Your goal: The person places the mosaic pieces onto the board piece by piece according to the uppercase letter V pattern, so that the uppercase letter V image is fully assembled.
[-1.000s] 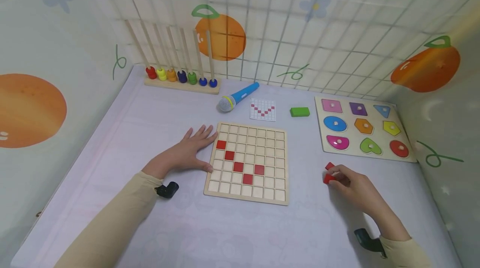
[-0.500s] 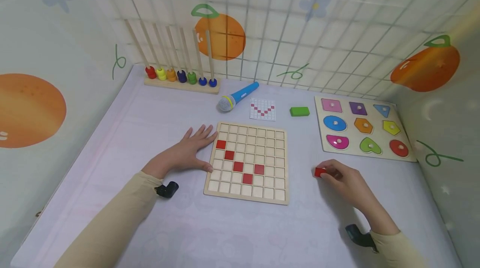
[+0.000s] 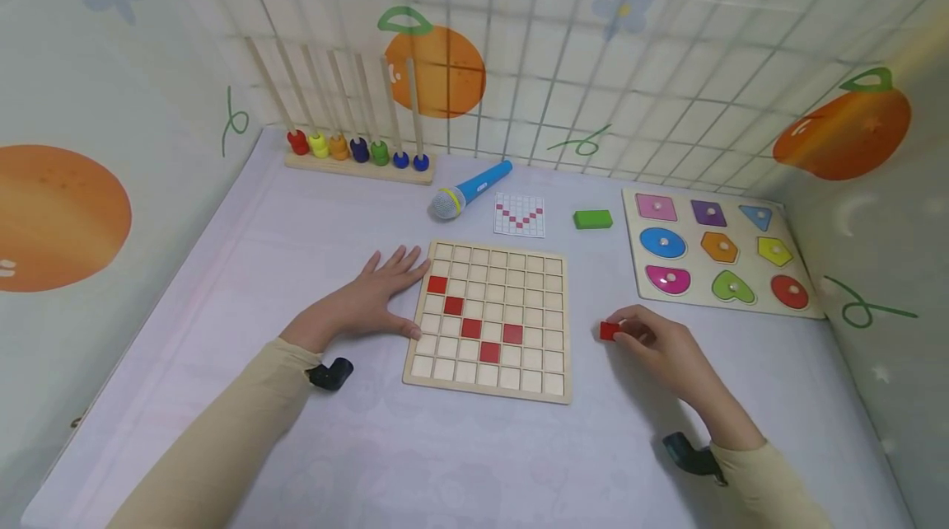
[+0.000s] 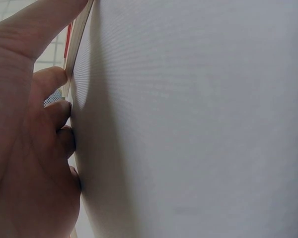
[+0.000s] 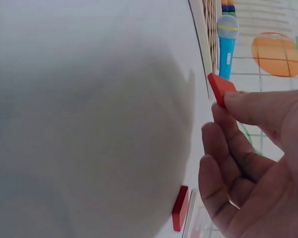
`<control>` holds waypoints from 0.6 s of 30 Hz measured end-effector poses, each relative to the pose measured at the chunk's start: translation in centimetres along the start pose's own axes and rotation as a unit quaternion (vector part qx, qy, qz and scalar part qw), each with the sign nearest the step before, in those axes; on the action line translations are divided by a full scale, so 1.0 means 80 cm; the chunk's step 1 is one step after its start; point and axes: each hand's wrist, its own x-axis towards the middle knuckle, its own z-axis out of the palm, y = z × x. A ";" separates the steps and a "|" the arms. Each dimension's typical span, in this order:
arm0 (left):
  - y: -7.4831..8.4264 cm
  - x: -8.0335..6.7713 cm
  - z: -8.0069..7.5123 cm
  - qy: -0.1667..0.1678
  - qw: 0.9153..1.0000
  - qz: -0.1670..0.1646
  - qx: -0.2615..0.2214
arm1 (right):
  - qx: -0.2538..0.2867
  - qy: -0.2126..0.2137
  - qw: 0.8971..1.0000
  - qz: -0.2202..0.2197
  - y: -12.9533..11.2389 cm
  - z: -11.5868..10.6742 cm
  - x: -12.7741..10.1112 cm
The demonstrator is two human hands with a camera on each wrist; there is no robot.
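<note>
Beside the wooden grid board [image 3: 489, 323], right hand [image 3: 660, 348] pinches a flat red tile [image 3: 610, 331].

Your grid board [image 3: 489, 321] centre frame looks like pale unfinished wood, matt, w/ smooth painted red tiles. The red tile [image 3: 609, 331] in your right hand [image 3: 656, 345] = same matt paint. Tabletop [image 3: 296, 232] is matt, finely textured cloth-ish sheet.

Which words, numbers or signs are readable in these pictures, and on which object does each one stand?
Blue microphone: small white print on its handle, too blurred to read.
Pattern card: a red check-mark pattern on a grid, no letters.
Grid board, shape puzzle, red tile: no text.
</note>
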 end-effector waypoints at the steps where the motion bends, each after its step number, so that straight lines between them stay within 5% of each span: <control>1: 0.000 0.000 0.000 0.001 1.000 0.001 -0.001 | 0.004 0.001 1.000 -0.002 -0.002 0.001 0.001; 18: 0.000 0.000 -0.001 -0.005 1.000 -0.002 0.002 | 0.025 0.002 0.999 -0.023 -0.032 0.024 0.021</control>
